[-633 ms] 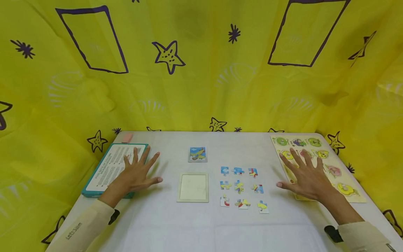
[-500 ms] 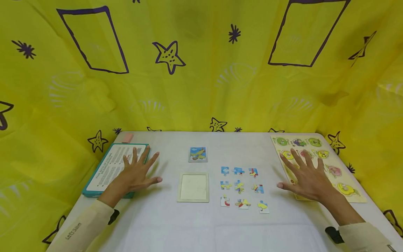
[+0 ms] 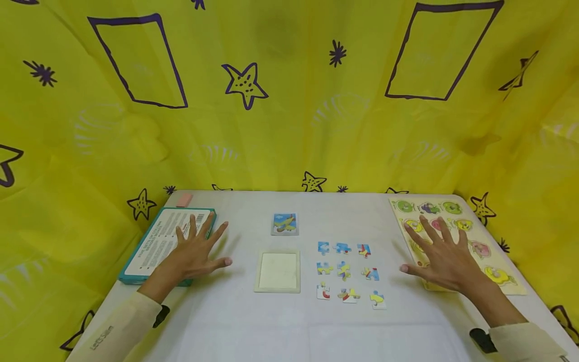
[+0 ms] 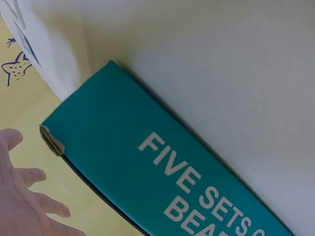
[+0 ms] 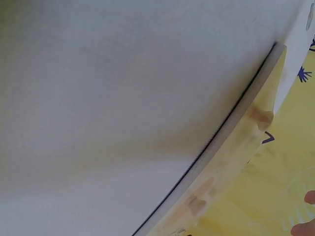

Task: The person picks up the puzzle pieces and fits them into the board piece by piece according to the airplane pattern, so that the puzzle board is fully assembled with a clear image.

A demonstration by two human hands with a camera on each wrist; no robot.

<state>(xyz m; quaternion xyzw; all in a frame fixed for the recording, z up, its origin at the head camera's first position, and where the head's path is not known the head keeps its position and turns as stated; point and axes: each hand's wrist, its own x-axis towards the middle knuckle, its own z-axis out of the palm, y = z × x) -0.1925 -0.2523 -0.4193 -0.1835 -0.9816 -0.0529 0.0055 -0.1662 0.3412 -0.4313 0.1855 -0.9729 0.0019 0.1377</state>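
My left hand point(image 3: 195, 254) hovers with spread fingers over the right side of a teal and white box point(image 3: 156, 241), holding nothing. On the right, my right hand point(image 3: 445, 259) has its fingers fanned out above a wooden fruit puzzle board point(image 3: 475, 261), also holding nothing. Between the hands lies a pale square puzzle frame point(image 3: 257, 271) with a bare inside. Beside it, several loose jigsaw pieces point(image 3: 343, 270) in blue, yellow and red are spread in rows. A small picture card point(image 3: 285, 224) showing a yellow plane lies behind the frame.
A pink block point(image 3: 184, 200) sits at the table's back left corner, behind the box. White cloth point(image 3: 253, 332) covers the table. A yellow curtain point(image 3: 289, 141) with drawn stars hangs around the back and sides.
The head view has tilted up slightly, so the table things appear a little lower. Both hands keep nearly the same place and pose.
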